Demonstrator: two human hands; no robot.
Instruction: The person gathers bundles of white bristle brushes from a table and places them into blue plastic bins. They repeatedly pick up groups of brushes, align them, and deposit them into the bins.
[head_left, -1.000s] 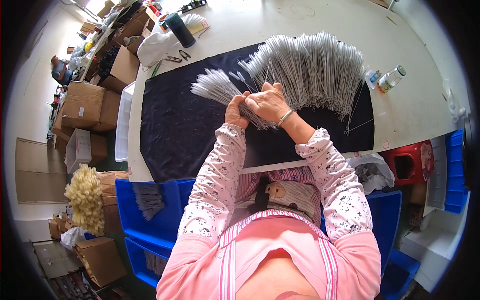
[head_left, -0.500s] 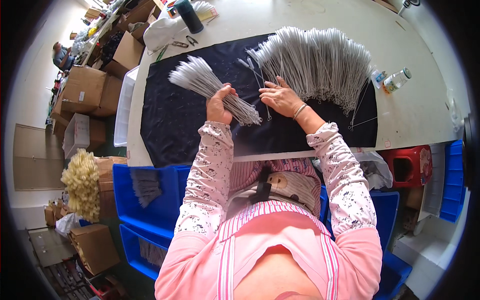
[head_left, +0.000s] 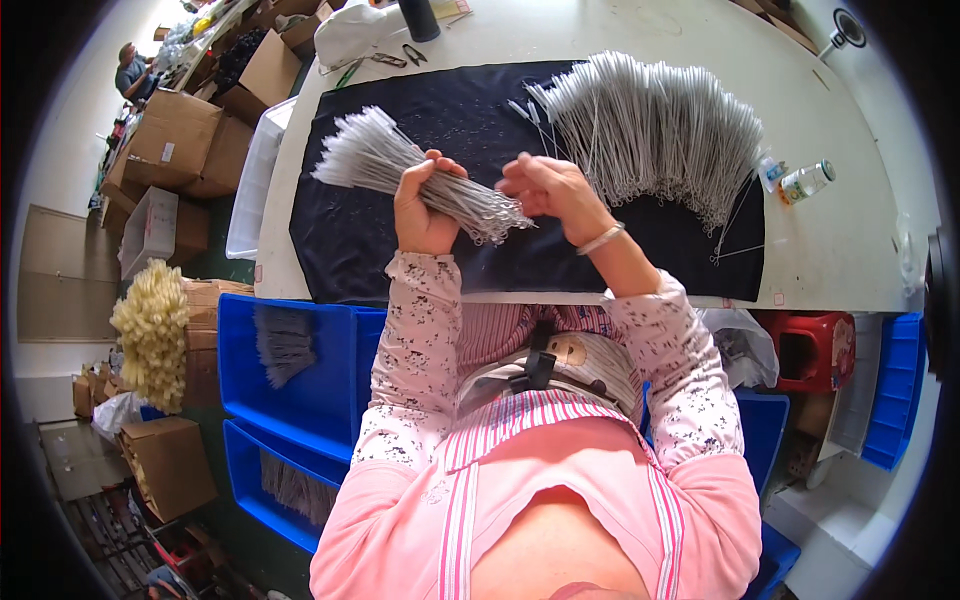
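Note:
My left hand is closed around a thick bundle of wire straw brushes, white bristles pointing up-left and looped wire ends toward the right. Just beside those loops is my right hand, its fingers loosely bent and apart, with nothing visible in them. Whether its fingertips touch the loops is hard to tell. A large fanned pile of the same brushes lies to the right on a black cloth. At the pile's left edge, a few brushes lie apart from it.
The cloth covers part of a white table. Snips and a dark cylinder are at the back left; a glass jar stands right. Blue bins holding brushes, cardboard boxes and a red stool surround the table.
My right hand has lifted off the loose brushes beside the pile and come to the loop ends of the bundle. The bundle has tilted flatter in my left hand. The whole view has shifted slightly.

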